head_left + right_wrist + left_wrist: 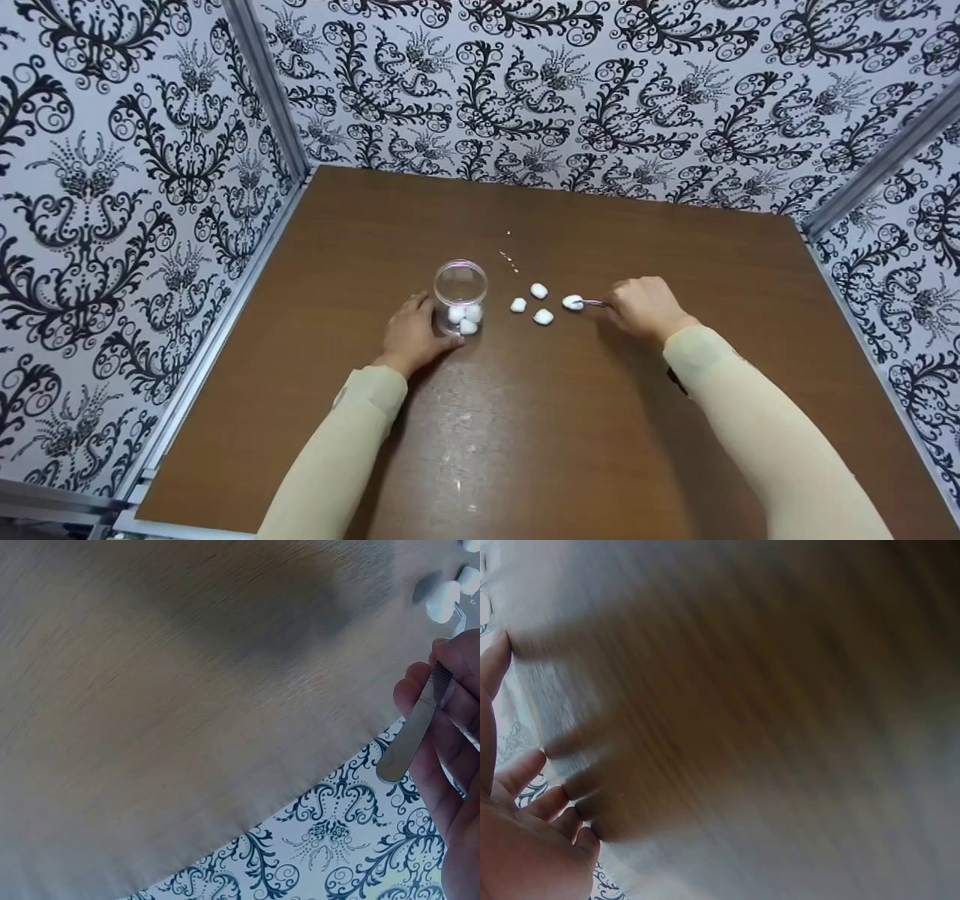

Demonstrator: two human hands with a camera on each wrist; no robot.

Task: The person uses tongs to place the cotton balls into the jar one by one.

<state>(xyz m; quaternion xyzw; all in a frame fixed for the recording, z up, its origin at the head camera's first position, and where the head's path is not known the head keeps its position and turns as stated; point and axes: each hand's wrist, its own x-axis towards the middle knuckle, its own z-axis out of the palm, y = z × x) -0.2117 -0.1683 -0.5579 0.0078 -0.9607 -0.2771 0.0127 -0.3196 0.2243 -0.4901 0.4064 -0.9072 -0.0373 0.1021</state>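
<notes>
A clear round jar (461, 283) stands on the table, with white cotton balls (466, 318) at its bottom. My left hand (412, 337) is beside the jar, thumb near its base in front and fingers along its left side. In the left wrist view the fingers (549, 804) are spread, tips down at the tabletop. My right hand (643, 306) pinches metal tweezers (411, 739) between thumb and fingers. At the tweezers' tips is one cotton ball (572, 302). Three more cotton balls, among them a lower one (543, 317), lie between the jar and the tweezers.
Small pale crumbs (510, 259) are scattered on the brown table (525, 420) behind the cotton balls. Patterned black-and-white walls (480, 97) with metal posts (266, 82) enclose the table at the back and sides.
</notes>
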